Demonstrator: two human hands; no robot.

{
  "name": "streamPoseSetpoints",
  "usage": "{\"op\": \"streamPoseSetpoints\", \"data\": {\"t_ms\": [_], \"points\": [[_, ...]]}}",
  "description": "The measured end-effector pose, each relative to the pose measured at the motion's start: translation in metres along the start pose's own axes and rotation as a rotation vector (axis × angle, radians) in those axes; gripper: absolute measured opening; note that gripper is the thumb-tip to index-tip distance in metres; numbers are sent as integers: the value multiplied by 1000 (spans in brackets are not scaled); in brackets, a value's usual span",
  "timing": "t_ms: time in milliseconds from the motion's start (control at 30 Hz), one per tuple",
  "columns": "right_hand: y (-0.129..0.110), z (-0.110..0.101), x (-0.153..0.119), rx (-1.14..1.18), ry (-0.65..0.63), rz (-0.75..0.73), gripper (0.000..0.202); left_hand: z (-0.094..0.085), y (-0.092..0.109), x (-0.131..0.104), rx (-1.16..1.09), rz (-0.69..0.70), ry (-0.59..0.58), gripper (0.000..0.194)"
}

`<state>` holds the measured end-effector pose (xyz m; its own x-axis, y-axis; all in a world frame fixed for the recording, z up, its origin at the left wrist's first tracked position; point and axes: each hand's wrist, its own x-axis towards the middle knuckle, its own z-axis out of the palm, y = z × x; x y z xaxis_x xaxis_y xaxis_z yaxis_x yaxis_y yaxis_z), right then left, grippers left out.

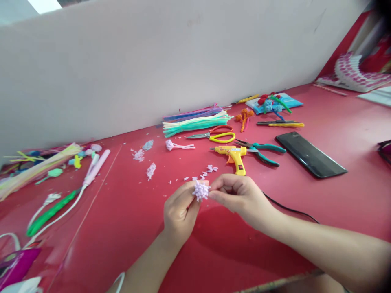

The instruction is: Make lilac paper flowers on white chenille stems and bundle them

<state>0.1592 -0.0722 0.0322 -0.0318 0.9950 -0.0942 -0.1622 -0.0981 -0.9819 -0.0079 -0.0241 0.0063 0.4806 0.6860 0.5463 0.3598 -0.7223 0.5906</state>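
A small lilac fluffy flower ball (201, 191) is held over the red table (137, 228). My left hand (181, 209) is closed round its underside. At its right edge, the thumb and index finger of my right hand (236, 195) are pinched together, touching the ball; any piece between them is too small to make out. Short lilac bits (203, 175) lie just beyond my hands. Behind my right hand rests a yellow glue gun (232, 154). A lilac flower with bare stems (180, 145) lies farther back.
Scissors (214, 135), teal-handled pliers (264, 150) and a black phone (310, 154) lie behind and right. Pipe-cleaner bundles (197, 123) rest by the grey wall. At left are a pink tool (96, 167) with a white cord and more pipe cleaners (39, 171).
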Motion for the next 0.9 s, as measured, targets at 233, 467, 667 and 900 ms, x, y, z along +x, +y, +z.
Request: {"op": "streamPoseSetpoints", "data": {"t_ms": [233, 467, 667, 900], "points": [[-1, 0, 0, -7, -1, 7, 21, 0, 0, -1, -21, 27, 3, 26], [-1, 0, 1, 11, -3, 6, 20, 0, 1, 1, -34, 24, 11, 26], [1, 0, 1, 16, -2, 20, 22, 0, 1, 0, -31, 1, 9, 25], [0, 0, 1, 26, -8, 24, 21, 2, 0, 0, -36, 40, 25, 28]]}}
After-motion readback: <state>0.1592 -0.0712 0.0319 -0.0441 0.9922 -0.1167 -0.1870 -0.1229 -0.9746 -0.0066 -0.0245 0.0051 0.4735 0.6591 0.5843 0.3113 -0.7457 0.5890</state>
